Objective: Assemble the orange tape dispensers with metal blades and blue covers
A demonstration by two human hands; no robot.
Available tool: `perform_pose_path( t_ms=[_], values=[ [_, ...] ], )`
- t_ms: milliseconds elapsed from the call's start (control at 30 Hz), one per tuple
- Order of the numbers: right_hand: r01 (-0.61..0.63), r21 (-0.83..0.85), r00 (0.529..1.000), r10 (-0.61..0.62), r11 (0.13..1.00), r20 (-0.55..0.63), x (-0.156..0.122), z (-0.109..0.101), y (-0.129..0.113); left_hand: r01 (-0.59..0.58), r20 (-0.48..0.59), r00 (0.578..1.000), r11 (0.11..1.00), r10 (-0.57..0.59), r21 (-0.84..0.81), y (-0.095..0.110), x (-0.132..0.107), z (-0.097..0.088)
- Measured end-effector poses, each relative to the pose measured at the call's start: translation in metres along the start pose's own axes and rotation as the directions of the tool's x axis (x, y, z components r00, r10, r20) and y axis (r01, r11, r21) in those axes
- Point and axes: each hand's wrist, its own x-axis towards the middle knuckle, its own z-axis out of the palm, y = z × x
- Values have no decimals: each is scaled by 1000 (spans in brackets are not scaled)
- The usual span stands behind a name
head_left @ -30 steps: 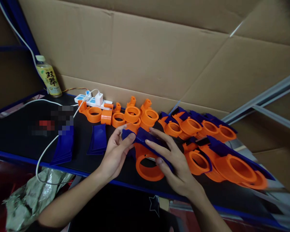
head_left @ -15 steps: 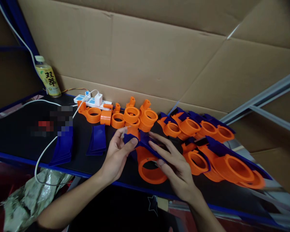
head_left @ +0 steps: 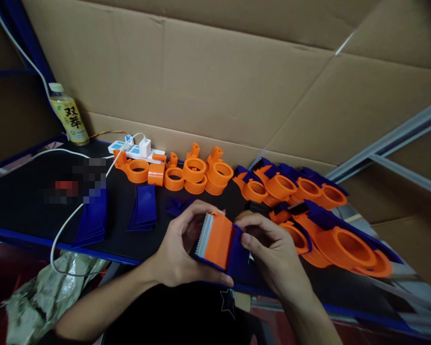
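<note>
Near the table's front edge, my left hand (head_left: 181,251) grips an orange and blue tape dispenser (head_left: 221,239), fingers behind it and thumb along its lower edge. The dispenser is turned so its grey serrated blade (head_left: 204,235) faces up and left. My right hand (head_left: 275,249) pinches the dispenser's blue flap (head_left: 240,251) on the right side between thumb and fingers. The ring part of the dispenser is hidden. Behind my left hand lies a small group of blue plastic pieces (head_left: 177,206).
Orange dispenser bodies (head_left: 219,178) stand along the cardboard wall (head_left: 215,72). Several orange and blue dispensers (head_left: 352,249) lie at the right. Stacks of blue plates (head_left: 143,206), a white power strip (head_left: 138,151), a looping white cable (head_left: 62,230) and a drink bottle (head_left: 71,115) are at the left.
The dispenser has been turned over and brought closer, so its toothed blade now shows and its ring no longer does. My right hand has gone from fingers resting on it to pinching the flap.
</note>
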Motion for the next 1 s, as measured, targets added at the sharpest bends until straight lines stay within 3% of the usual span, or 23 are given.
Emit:
perform_pose_path(
  t_ms=[167, 400, 567, 633, 700, 767, 833, 900, 1000],
  values=[
    [18, -30, 1000, -19, 999, -17, -5, 3, -6, -13, 55, 998, 1000, 12, 15, 1, 3, -8],
    [11, -28, 999, -12, 1000, -34, -13, 4, -10, -18, 80, 997, 1000, 16, 24, 9, -1, -3],
    [25, -11, 998, -25, 1000, 53, -15, 1, -9, -5, 142, 990, 999, -1, 44, 12, -1, -4],
    [60, -57, 997, -57, 997, 52, -14, 1, -8, 22, 149, 988, 999, -29, 50, 12, 0, -3],
    [139, -227, 989, -144, 964, -7, -16, 3, -7, 50, 94, 994, 999, -52, 21, 12, 0, 1],
    [239, -502, 957, -290, 831, -24, -20, 6, -7, 70, -19, 997, 997, -71, -36, 11, 0, 5],
    [317, -725, 916, -394, 611, 69, -26, 10, -8, 98, -163, 980, 991, -112, -89, 10, 0, 9],
    [379, -824, 888, -416, 421, 196, -31, 13, -8, 144, -285, 943, 982, -172, -119, 8, 1, 10],
    [409, -877, 869, -403, 253, 289, -34, 18, -6, 177, -387, 897, 976, -212, -123, 2, 5, 8]
  ],
)
